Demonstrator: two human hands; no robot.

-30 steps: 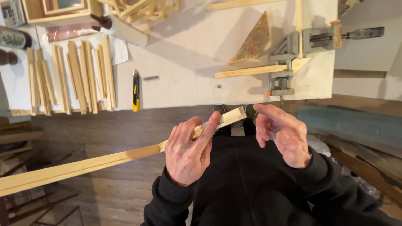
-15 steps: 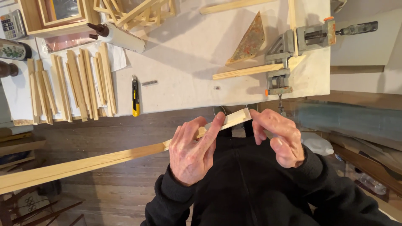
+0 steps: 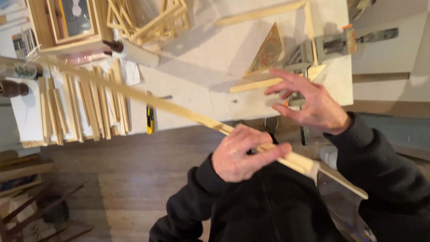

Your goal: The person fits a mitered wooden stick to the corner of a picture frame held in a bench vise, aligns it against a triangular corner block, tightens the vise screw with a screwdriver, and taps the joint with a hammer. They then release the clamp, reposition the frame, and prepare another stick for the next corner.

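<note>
Across the white workbench, with its row of cut wooden slats at the left and a corner clamp gripping two mitred pieces at the far right, nothing looks finished, so I judge the work mid-course. Over its near edge a long wooden strip slants, its long axis running from far left to near right, held off the bench by the left hand closed round it, while the right hand hovers open and empty above

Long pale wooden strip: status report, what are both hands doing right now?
Left hand gripping long pale wooden strip. Right hand open, off it, above white workbench. Nothing blocking.
</note>
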